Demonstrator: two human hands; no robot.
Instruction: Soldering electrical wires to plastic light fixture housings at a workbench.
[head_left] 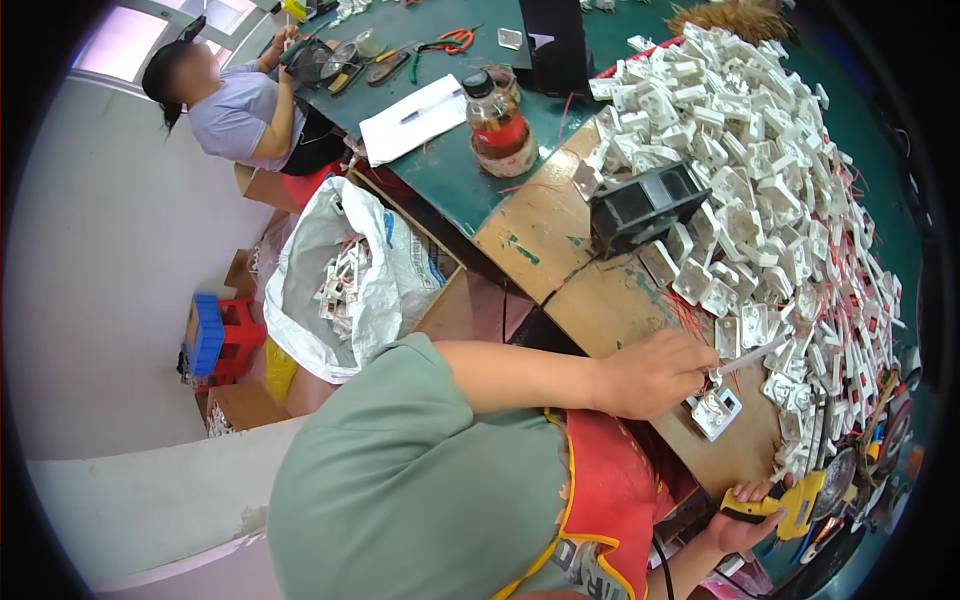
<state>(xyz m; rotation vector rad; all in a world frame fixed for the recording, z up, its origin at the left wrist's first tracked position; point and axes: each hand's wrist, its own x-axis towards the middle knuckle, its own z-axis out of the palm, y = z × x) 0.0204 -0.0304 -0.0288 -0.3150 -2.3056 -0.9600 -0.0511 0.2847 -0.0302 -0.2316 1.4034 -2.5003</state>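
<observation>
My left hand (655,375) is closed, its fingertips pinching a thin whitish stick (752,356) that points away over the wooden board. Just below those fingertips, a small white plastic switch box (714,412) lies on the board, its hollow side showing. My right hand (748,518) is wrapped round the handle of a yellow glue gun (800,503) at the lower right. Beyond both hands spreads a large heap of white plastic boxes (735,130), with red wires among them.
A black box-shaped device (648,208) stands by the heap. Behind it are a bottle (495,120), white paper (415,118) and orange-handled scissors (455,41). A white sack (290,290) of parts stands beside the table. Another person (235,110) works at the far left.
</observation>
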